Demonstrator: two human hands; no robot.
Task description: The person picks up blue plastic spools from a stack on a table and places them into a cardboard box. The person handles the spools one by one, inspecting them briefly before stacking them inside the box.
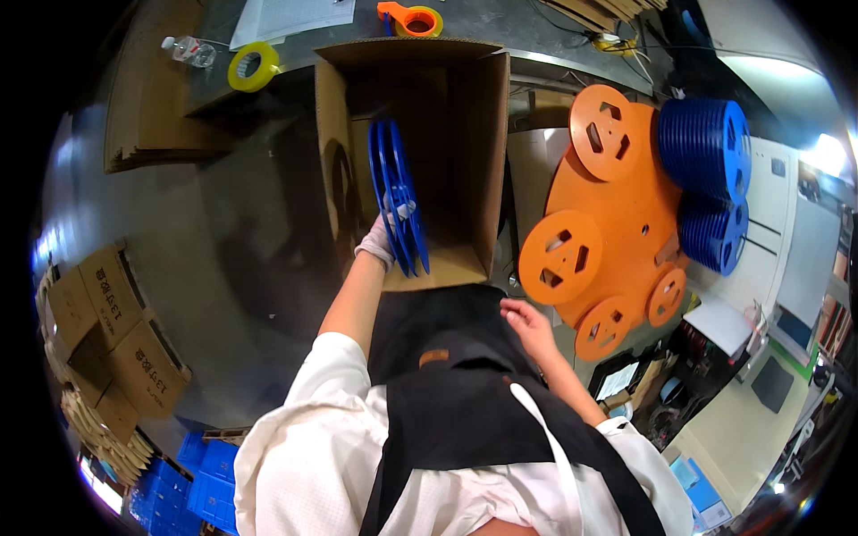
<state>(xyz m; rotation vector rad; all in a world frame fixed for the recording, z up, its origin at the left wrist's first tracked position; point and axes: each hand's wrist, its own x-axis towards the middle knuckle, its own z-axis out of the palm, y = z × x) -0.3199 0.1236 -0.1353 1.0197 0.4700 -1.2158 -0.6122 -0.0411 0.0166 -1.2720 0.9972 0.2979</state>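
An open cardboard box (481, 152) stands in front of me. Inside its left part are blue plastic reels (381, 156), held on edge with thin round flanges side by side; I cannot tell how many reels they make up. My left hand (379, 239), in a white glove, reaches over the box's near left edge and is closed on them, its fingertips showing between the flanges. My bare right hand (529, 326) hovers by my black apron, near the box's near right corner. It holds nothing, and its fingers are loosely bent and apart.
Right of the box is an orange rotary stand (617, 241) with orange discs; stacked blue reels (702, 147) sit at its far side. Along the back, a metal table (308, 55) carries yellow tape (253, 67) and an orange tape dispenser (411, 18). Cartons (112, 295) lie at left.
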